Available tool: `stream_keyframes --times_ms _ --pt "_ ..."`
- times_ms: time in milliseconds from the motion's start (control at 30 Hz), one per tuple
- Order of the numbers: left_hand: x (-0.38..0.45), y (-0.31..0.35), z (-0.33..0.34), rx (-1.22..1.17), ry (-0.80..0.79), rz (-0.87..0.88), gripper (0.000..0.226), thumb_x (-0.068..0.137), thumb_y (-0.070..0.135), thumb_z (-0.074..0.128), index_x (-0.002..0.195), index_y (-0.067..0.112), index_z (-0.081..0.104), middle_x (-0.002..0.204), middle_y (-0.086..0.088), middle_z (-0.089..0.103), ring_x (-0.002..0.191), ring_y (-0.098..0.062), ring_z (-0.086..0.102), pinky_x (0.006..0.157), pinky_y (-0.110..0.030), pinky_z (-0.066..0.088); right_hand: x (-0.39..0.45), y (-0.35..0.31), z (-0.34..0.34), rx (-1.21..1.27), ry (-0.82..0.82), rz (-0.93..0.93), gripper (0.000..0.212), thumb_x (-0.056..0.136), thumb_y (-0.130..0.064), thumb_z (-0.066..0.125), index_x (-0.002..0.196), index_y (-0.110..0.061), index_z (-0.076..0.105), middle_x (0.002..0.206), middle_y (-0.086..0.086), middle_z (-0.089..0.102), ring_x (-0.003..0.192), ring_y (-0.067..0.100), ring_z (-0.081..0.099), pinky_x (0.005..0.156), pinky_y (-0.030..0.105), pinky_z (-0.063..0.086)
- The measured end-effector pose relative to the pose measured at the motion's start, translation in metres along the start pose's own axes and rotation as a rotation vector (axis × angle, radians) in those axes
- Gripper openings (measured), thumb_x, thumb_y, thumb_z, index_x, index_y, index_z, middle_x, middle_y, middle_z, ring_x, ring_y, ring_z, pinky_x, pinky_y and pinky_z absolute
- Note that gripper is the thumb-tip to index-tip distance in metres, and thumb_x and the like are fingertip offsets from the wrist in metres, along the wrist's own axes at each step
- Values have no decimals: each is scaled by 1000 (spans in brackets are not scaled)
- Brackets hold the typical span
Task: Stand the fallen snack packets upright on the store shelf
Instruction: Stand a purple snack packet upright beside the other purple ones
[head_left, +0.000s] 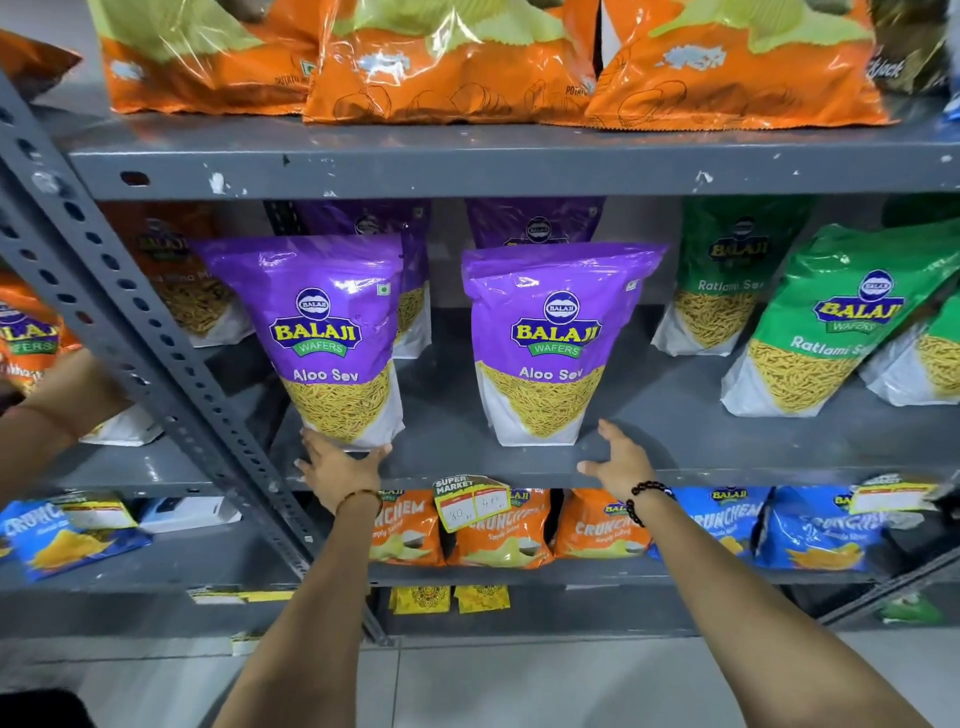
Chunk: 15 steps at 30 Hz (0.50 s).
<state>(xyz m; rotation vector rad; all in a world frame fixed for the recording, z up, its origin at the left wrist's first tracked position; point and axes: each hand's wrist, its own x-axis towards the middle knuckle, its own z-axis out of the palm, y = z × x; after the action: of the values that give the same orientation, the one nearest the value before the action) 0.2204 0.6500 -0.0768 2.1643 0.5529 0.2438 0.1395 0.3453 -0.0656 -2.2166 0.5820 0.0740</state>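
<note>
Two purple Aloo Sev packets stand upright at the front of the grey middle shelf (675, 457): the left packet (332, 338) and the right packet (558, 343). My left hand (340, 465) cups the bottom edge of the left packet, fingers spread under it. Just right of the right packet's base, my right hand (621, 457) is open, resting on the shelf edge and not touching the packet. More purple packets (535, 223) stand behind. Green Ratlami Sev packets (826, 322) lean at the right.
Another person's arm (57, 410) reaches in at the left, beyond the slotted upright post (156, 353). Orange chip bags (452, 67) fill the top shelf. Orange and blue Crunchem bags (498, 530) sit below, behind a price tag (470, 501).
</note>
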Motion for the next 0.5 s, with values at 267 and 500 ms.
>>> stream_keyframes --times_ms 267,500 --pt "1 0 5 3 35 -20 113 64 33 82 146 7 9 154 -17 25 141 -44 16 112 -58 27 1 -1 0 2 13 11 79 79 -12 69 145 -10 26 150 10 37 137 28 36 111 36 32" --pt "0 1 5 -1 40 -28 112 63 31 82 146 9 10 154 -16 26 142 -43 15 110 -58 29 0 -1 1 -4 21 10 77 80 -13 68 145 -11 27 150 10 36 137 29 36 110 37 33"
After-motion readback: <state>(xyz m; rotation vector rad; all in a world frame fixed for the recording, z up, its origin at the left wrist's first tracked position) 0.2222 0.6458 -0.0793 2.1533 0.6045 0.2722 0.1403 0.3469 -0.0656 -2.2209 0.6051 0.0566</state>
